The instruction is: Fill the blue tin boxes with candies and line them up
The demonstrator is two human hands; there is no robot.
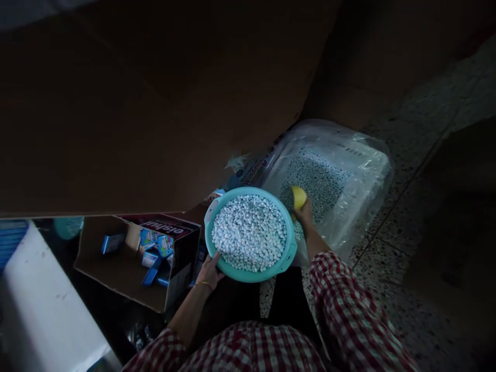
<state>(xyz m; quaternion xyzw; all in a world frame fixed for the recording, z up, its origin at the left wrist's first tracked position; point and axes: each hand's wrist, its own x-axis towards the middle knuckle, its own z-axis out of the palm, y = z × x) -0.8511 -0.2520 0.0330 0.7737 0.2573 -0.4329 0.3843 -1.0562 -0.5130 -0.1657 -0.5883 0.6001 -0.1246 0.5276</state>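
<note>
A round turquoise basin (250, 278) filled with small pale pellets (248, 232) is in front of my body. My left hand (211, 271) grips its lower left rim, thumb on top. To the right of the basin, my right hand (305, 213) is closed on a yellow scoop (298, 197), partly hidden by my fingers. The scoop is over a plastic-lined white crate (372, 160), which holds more of the same small pellets (321, 181). The basin's right rim overlaps the near left part of the crate in view.
A large brown cardboard panel (155, 113) fills the upper left. At left, an open cardboard box (120, 279) holds several small blue packets (151, 258). A white surface (50, 305) lies farther left. Speckled tile floor (391, 227) shows at right, beside a dark shape.
</note>
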